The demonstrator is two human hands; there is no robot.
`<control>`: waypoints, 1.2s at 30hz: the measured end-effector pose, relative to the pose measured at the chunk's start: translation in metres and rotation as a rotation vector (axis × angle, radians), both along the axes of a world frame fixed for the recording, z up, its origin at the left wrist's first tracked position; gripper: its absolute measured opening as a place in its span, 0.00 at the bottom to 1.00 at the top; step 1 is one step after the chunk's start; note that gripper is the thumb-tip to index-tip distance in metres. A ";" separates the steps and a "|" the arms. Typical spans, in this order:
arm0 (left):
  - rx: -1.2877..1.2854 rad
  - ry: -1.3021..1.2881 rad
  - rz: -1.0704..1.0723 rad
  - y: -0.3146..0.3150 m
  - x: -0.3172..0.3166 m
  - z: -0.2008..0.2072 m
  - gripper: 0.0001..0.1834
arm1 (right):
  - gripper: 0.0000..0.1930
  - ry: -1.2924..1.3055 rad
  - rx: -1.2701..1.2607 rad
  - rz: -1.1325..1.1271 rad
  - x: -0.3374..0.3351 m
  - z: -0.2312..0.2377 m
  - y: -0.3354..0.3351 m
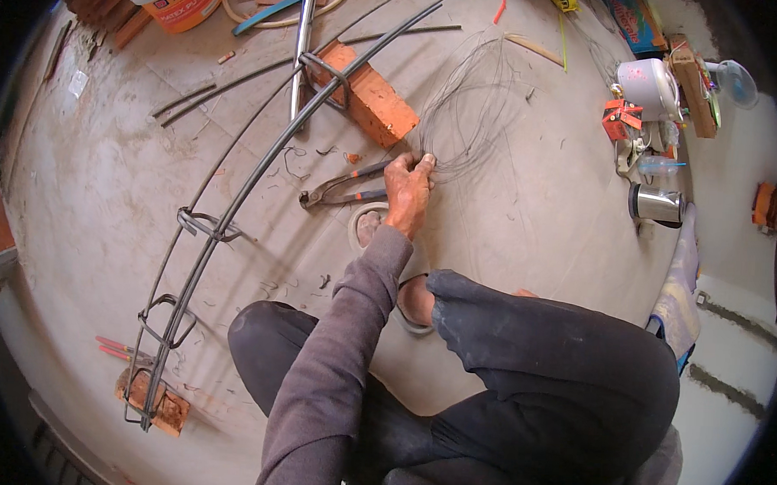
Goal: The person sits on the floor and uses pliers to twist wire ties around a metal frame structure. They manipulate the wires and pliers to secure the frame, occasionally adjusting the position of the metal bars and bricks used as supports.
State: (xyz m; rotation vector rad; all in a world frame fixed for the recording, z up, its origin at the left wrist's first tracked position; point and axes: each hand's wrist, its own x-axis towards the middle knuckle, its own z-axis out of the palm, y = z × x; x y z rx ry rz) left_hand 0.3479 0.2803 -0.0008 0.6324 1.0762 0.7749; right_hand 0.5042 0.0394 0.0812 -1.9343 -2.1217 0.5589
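Observation:
My left hand [407, 191] reaches to the floor with thumb and fingers closed on the near end of a loose coil of thin wire [469, 146]. Beside it, pincers [326, 193] with black and orange handles lie with their jaws pointing left; the hand partly covers the handle ends. Further left stands a long frame of steel bars [220, 226] with bent stirrups [207, 224] around the bars. An orange brick [379, 102] props its far end, and another brick [166, 408] its near end. My right hand is out of view.
Red-handled pliers [124, 350] lie by the near brick. At the back are a bucket [178, 4], a metal tube [303, 52] and loose bars [230, 86]. A white pot [648, 89] and steel kettle [656, 205] stand at right. Wire scraps dot the floor. My feet are below the pincers.

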 end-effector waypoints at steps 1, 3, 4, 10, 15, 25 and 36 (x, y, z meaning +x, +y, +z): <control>-0.028 -0.040 -0.015 0.000 -0.001 0.002 0.14 | 0.03 -0.041 -0.019 -0.052 0.013 0.003 -0.015; -0.091 -0.120 -0.051 -0.001 -0.003 0.005 0.12 | 0.03 -0.139 -0.063 -0.198 0.044 0.007 -0.053; -0.131 -0.195 -0.032 0.000 -0.005 0.007 0.11 | 0.03 -0.190 -0.081 -0.276 0.062 0.008 -0.072; -0.233 -0.374 -0.014 0.001 -0.010 0.003 0.07 | 0.03 -0.495 -0.256 -0.830 0.166 0.019 -0.216; -0.157 -0.305 -0.038 0.000 -0.009 -0.002 0.07 | 0.04 -0.645 -0.330 -1.149 0.220 0.023 -0.303; -0.083 -0.257 -0.365 -0.006 -0.005 -0.011 0.15 | 0.08 0.053 0.312 -0.741 0.137 0.016 0.015; -0.189 -0.327 -0.367 -0.002 -0.018 -0.013 0.16 | 0.09 0.534 -0.085 -0.705 -0.022 -0.069 0.191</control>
